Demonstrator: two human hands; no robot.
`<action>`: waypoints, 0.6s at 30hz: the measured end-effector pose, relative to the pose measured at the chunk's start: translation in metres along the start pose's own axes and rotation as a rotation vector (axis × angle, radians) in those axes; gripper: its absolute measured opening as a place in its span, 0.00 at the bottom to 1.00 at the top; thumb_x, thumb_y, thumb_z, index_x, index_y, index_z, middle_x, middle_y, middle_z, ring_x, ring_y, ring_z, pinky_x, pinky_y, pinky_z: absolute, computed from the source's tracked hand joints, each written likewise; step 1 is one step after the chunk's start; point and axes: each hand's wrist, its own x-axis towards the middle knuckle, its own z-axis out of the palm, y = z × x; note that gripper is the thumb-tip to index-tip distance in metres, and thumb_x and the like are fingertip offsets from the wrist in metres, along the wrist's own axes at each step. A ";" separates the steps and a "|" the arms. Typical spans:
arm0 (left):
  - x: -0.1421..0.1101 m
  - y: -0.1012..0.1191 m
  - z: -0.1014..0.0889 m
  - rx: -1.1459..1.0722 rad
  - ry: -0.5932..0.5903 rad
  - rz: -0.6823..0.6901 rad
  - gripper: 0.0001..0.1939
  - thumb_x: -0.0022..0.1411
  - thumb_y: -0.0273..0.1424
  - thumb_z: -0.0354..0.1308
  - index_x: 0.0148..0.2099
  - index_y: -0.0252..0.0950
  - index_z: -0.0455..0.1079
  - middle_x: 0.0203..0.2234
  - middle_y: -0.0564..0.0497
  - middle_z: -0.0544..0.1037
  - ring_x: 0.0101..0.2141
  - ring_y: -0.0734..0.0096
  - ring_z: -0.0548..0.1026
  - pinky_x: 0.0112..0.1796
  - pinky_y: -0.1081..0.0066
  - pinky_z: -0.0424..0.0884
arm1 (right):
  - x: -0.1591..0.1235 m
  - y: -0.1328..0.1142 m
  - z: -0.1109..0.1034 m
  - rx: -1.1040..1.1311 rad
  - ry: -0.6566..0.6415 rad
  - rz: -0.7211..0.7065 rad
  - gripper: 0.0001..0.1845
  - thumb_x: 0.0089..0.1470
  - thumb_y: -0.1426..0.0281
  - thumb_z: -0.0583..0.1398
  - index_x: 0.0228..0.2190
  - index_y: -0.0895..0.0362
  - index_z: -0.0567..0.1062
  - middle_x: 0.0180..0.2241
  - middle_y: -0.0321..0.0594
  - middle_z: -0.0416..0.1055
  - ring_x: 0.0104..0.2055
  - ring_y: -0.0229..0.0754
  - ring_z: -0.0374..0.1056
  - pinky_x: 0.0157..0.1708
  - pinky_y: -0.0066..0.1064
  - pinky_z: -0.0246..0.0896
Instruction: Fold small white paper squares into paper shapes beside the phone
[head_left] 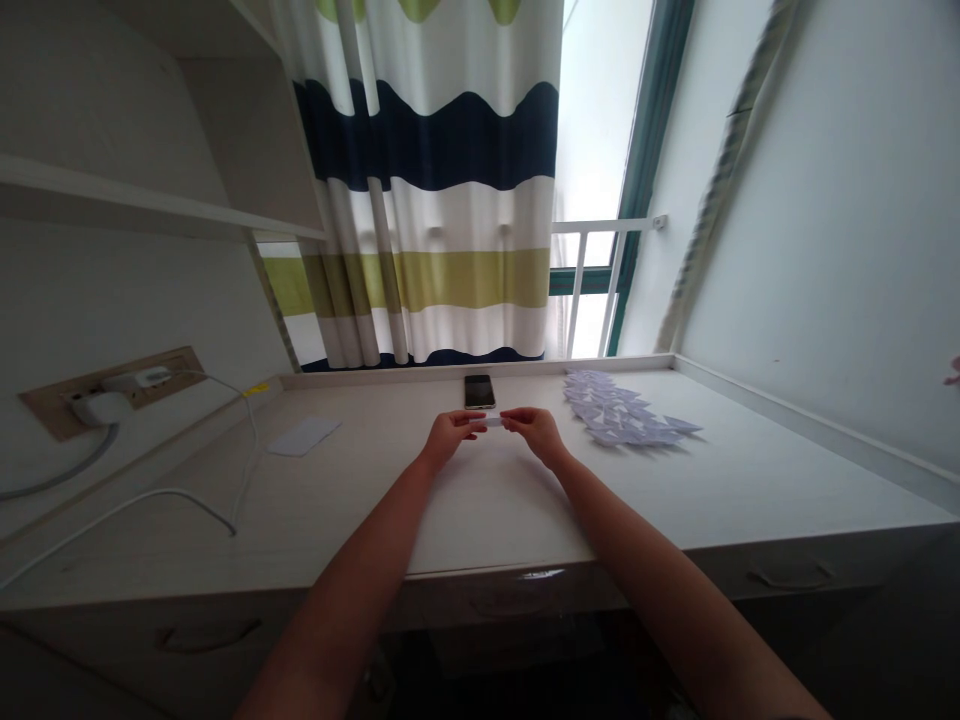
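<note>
A small folded piece of white paper point(491, 421) is stretched between my two hands, a little above the desk. My left hand point(450, 434) pinches its left end, and my right hand point(534, 430) pinches the right end. Just beyond the paper lies a dark-screened phone point(480, 391) on the desktop. To the right of my right hand spreads a pile of several folded white paper pieces with pointed ends point(619, 410). Flat white paper sheets point(304, 436) lie off to the left.
The white desk point(495, 520) has a raised edge along the back and right. White cables point(251, 450) run from a wall socket panel point(112, 388) over its left side. A striped curtain point(450, 220) hangs behind. Drawer handles point(791, 577) show below the front edge.
</note>
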 end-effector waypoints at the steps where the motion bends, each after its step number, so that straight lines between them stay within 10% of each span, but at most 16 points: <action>1: 0.000 0.000 0.000 0.000 0.003 0.000 0.18 0.40 0.34 0.64 0.36 0.31 0.73 0.26 0.46 0.77 0.32 0.66 0.74 0.34 0.68 0.68 | 0.000 0.001 0.000 -0.013 -0.002 -0.015 0.12 0.36 0.69 0.63 0.28 0.60 0.77 0.23 0.40 0.74 0.27 0.39 0.67 0.33 0.33 0.61; 18: 0.002 -0.003 -0.002 0.046 0.059 -0.057 0.16 0.38 0.37 0.64 0.33 0.36 0.75 0.35 0.47 0.75 0.35 0.68 0.70 0.30 0.73 0.67 | 0.001 -0.001 -0.004 -0.265 0.043 -0.206 0.08 0.42 0.65 0.60 0.25 0.56 0.77 0.28 0.41 0.73 0.31 0.41 0.67 0.34 0.33 0.60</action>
